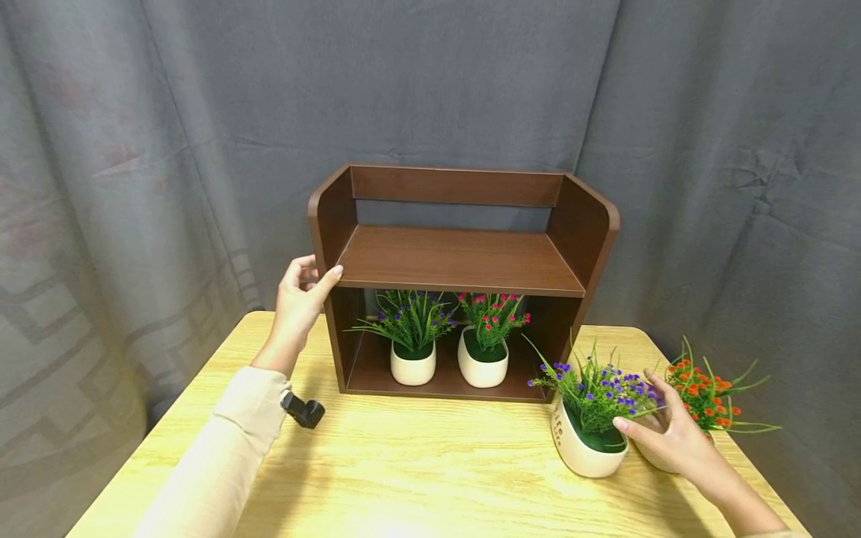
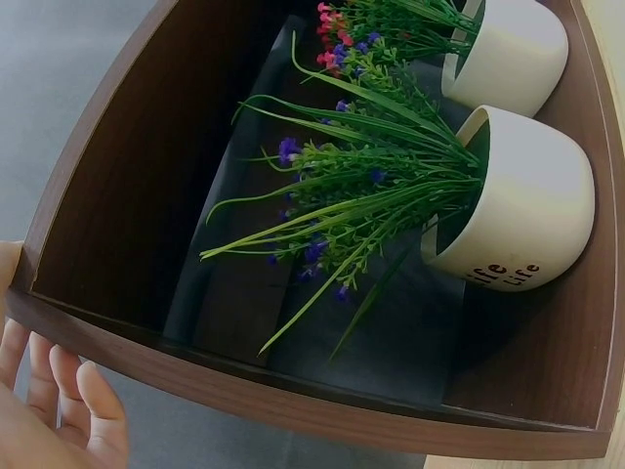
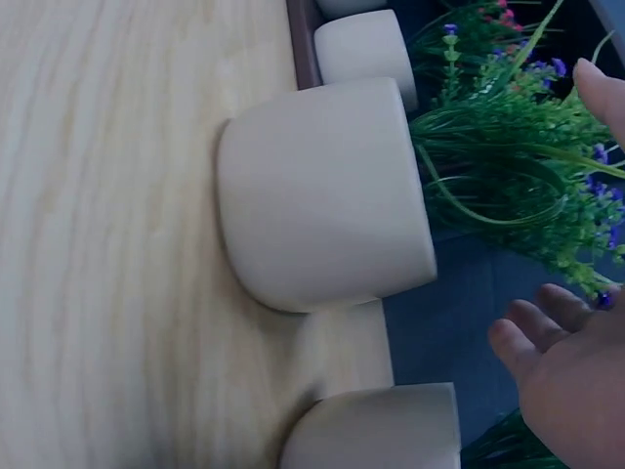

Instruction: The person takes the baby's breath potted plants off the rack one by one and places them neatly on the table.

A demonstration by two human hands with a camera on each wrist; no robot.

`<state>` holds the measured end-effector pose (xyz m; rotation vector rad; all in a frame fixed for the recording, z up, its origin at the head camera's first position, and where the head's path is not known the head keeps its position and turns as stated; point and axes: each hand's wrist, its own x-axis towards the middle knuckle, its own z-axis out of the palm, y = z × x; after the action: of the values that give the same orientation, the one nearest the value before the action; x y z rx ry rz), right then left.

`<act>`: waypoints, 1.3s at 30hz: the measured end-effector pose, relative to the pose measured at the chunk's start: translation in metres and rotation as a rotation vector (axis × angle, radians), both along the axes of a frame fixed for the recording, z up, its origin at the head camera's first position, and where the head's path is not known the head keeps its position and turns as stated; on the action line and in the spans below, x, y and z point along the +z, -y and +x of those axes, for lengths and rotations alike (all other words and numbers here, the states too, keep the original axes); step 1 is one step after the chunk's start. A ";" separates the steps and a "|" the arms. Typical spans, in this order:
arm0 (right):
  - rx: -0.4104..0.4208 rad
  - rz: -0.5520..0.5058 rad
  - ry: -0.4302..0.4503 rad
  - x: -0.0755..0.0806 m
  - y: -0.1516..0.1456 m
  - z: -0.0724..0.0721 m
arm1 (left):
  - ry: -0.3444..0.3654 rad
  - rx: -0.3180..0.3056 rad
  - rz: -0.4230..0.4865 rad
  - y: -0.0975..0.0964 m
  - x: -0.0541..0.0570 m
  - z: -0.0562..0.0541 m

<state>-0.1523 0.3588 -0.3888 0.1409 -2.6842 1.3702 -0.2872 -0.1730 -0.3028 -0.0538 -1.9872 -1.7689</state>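
My left hand [image 1: 298, 306] grips the left side panel of a dark brown two-tier wooden shelf [image 1: 464, 258], thumb at its front and fingers around the outside. At the front right, my right hand [image 1: 676, 433] hovers with spread fingers by the purple flowers of a potted artificial plant [image 1: 592, 448]. In the right wrist view its thumb and fingers lie either side of the foliage, apart from the white pot [image 3: 327, 195]. On the lower tier stand a purple-flowered potted plant [image 1: 413, 366] and a pink-flowered potted plant [image 1: 483, 366], both upright.
An orange-flowered potted plant [image 1: 702, 392] stands behind my right hand near the table's right edge, its pot partly hidden. All rests on a light wooden table [image 1: 403, 463]. Grey curtains [image 1: 464, 82] hang behind. A black wrist camera [image 1: 304, 409] sits on my left cuff.
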 end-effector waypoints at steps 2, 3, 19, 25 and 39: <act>0.008 0.004 -0.074 0.000 -0.001 -0.002 | -0.003 0.004 -0.003 0.000 0.000 0.000; 0.010 0.010 -0.111 0.000 -0.001 -0.002 | -0.005 0.005 -0.004 0.001 0.000 -0.001; 0.097 -0.022 -0.264 0.034 0.008 -0.023 | -0.012 0.009 -0.016 0.002 -0.002 -0.001; 0.104 0.007 -0.308 0.045 0.016 -0.030 | -0.014 0.009 -0.012 0.001 0.000 0.000; 0.114 0.024 -0.323 0.074 0.035 -0.051 | -0.004 0.006 -0.014 0.000 0.001 0.002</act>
<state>-0.2032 0.3239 -0.3150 0.4807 -2.4547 1.2222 -0.2854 -0.1730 -0.3020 -0.0557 -1.9954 -1.7494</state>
